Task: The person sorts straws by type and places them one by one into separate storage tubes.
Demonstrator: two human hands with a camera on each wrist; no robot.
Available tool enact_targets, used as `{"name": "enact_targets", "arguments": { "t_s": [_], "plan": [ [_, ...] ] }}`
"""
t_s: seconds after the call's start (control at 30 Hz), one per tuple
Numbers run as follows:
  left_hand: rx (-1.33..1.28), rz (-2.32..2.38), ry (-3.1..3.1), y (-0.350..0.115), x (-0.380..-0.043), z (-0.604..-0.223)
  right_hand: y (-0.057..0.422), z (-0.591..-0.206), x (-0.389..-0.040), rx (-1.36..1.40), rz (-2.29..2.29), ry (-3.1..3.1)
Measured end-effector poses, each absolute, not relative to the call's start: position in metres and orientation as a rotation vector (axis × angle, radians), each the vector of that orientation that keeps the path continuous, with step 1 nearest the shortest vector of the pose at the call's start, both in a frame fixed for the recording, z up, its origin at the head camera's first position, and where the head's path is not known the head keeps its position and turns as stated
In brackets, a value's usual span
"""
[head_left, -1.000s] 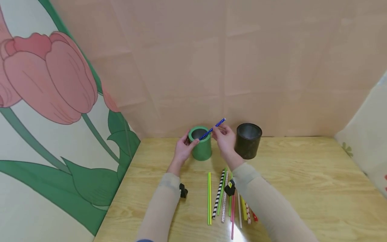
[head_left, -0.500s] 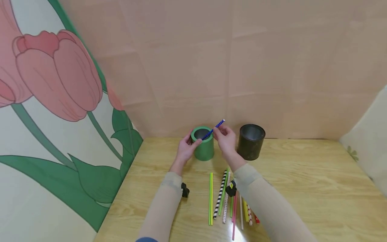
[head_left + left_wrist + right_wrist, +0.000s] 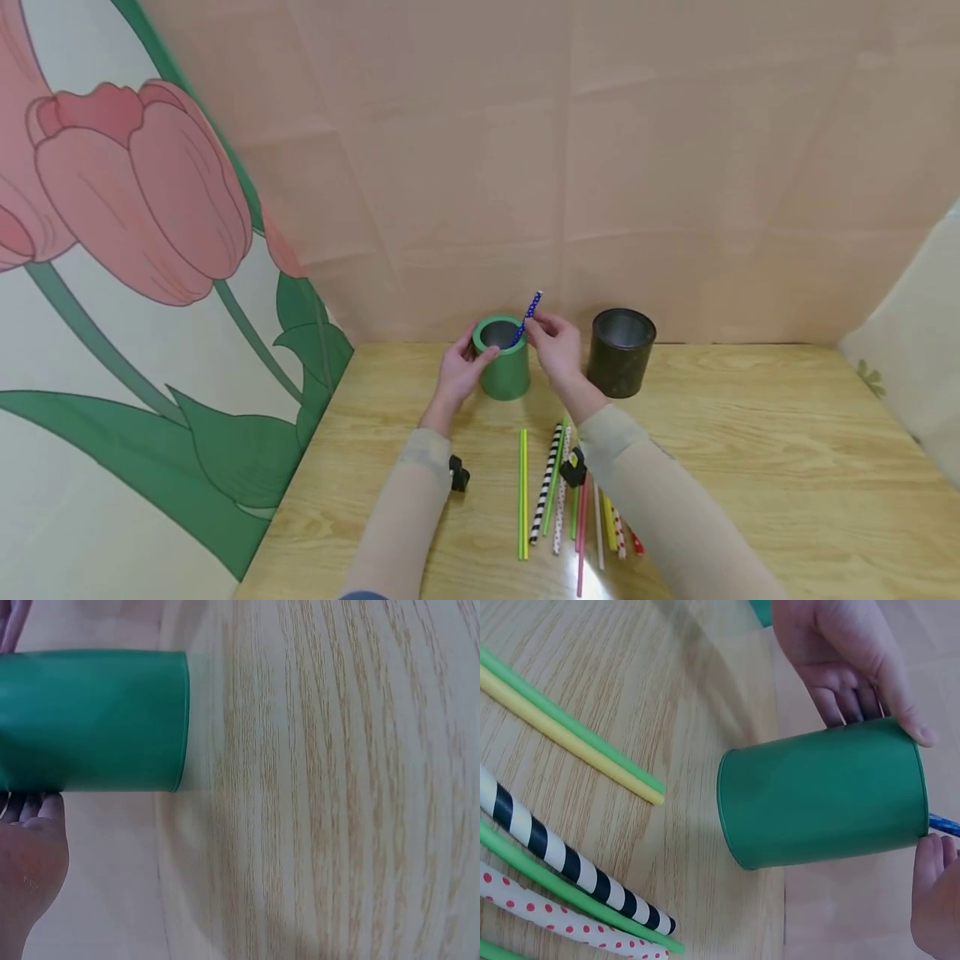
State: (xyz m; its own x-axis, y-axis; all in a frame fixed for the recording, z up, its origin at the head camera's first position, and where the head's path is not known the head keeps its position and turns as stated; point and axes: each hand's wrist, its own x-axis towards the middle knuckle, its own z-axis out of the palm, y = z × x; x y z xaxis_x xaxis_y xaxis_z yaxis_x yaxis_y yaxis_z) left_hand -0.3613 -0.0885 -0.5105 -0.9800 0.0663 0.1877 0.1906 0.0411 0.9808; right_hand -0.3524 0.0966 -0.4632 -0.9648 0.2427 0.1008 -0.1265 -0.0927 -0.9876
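Note:
My left hand (image 3: 457, 371) grips a green can (image 3: 506, 375) from its left side, the thumb at the near rim and the other fingers along the wall. A blue paper straw with white dots (image 3: 533, 305) slants into the can's mouth, its upper part sticking out past the right rim. The right hand (image 3: 558, 346) pinches this straw right by the rim. In the right wrist view, a short piece of the straw (image 3: 945, 824) shows beyond the can's rim, beside the right fingertips. The can's wall (image 3: 97, 724) fills the upper left of the left wrist view.
Right of the right hand stands a black can (image 3: 619, 362). Several straws lie on the wooden table (image 3: 750, 450) nearer me, among them a green-and-yellow pair (image 3: 522, 496) and a black-and-white striped one (image 3: 546, 483). A beige sheet (image 3: 450, 167) hangs behind.
The blue straw has tipped more upright, its top end swinging left, while its lower end stays in the green can. The left hand keeps its hold on the can.

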Motion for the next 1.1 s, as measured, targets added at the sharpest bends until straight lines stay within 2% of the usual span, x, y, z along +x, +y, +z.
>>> {"name": "enact_targets", "arguments": {
  "t_s": [0.67, 0.83, 1.1],
  "plan": [
    [-0.286, -2.081, -2.21, -0.089, -0.364, -0.514, 0.12, -0.465, -0.341, -0.147, 2.222, -1.913],
    [-0.289, -2.084, -2.206, -0.086, -0.363, -0.513, 0.141, -0.465, -0.327, 0.0, 2.23, -2.081],
    [-0.294, -2.105, -2.201, -0.084, -0.363, -0.513, 0.187, -0.473, -0.282, 0.3, 2.22, -2.413]
  ]
}}
